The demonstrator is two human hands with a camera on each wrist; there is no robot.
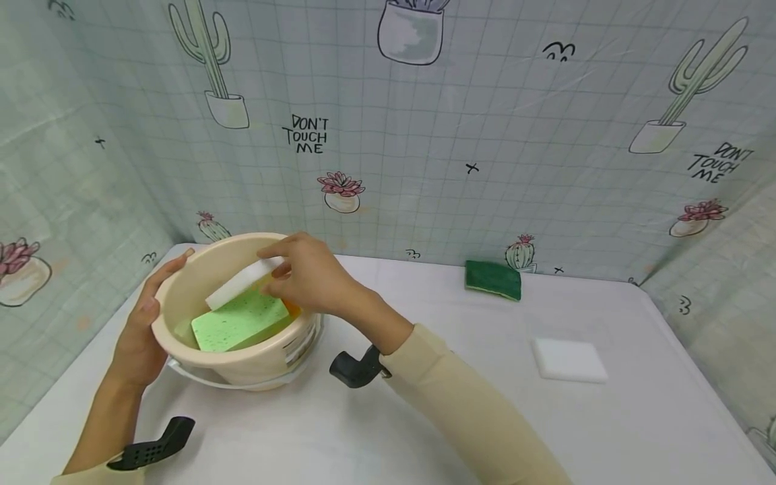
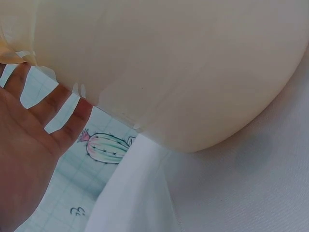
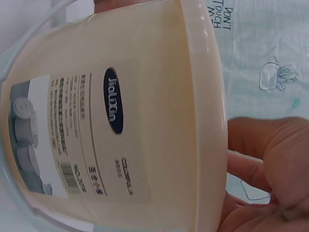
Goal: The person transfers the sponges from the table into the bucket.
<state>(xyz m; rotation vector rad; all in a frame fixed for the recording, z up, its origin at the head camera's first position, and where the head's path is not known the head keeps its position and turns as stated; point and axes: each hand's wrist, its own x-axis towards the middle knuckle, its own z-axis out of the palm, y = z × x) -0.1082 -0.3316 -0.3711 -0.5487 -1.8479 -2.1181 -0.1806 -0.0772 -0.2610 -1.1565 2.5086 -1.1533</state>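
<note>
A cream plastic bucket (image 1: 182, 279) stands on the white table at the left, with a light green sponge (image 1: 241, 320) lying inside it. My right hand (image 1: 306, 273) reaches over the rim and pinches a white sponge block (image 1: 239, 284) above the green one. My left hand (image 1: 142, 323) lies with straight fingers against the bucket's outer left wall. The left wrist view shows that wall (image 2: 183, 72) and my fingers (image 2: 53, 108) on it. In the right wrist view the bucket's labelled side (image 3: 120, 130) fills the frame beside my right hand (image 3: 270, 183).
A dark green scouring sponge (image 1: 493, 279) lies at the back of the table by the wall. A second white sponge block (image 1: 569, 360) rests on the table at the right. Cactus-print sheeting encloses the table on three sides.
</note>
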